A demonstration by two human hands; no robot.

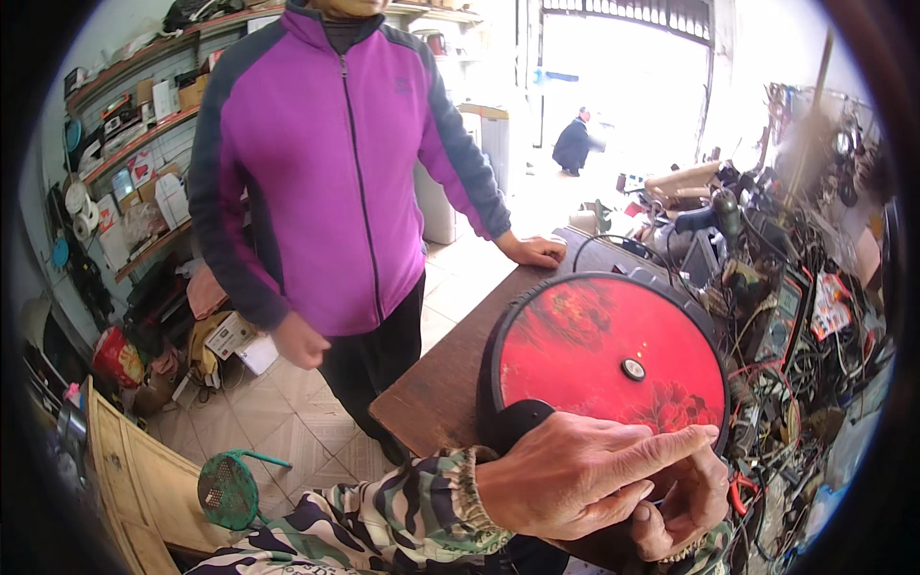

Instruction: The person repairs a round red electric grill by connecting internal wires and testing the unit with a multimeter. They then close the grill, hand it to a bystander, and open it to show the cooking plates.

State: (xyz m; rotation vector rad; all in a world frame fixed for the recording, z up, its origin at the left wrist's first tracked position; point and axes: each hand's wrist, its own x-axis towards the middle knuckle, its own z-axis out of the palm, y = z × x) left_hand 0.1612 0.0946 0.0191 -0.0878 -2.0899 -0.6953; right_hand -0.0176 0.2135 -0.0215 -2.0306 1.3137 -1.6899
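Observation:
In front of me on the wooden bench (431,402) sits a round electric baking pan (575,335). Its red lid carries dark flower prints and a small round light, with a black rim and a black handle (517,422). My left hand (589,474) is over the near edge of the lid, index finger stretched to the right and the other fingers bent. Against it is my right hand (695,498), its fingers curled in. The hands meet by the pan's near rim; whatever is between their fingertips is hidden.
Across the bench stands a person (326,182) in a purple jacket, one hand (537,251) resting on the bench corner. Cables and tools (786,355) pile up on the right, with red-handled pliers (741,492) nearby. A green stool (228,489) and loaded shelves (144,144) are left.

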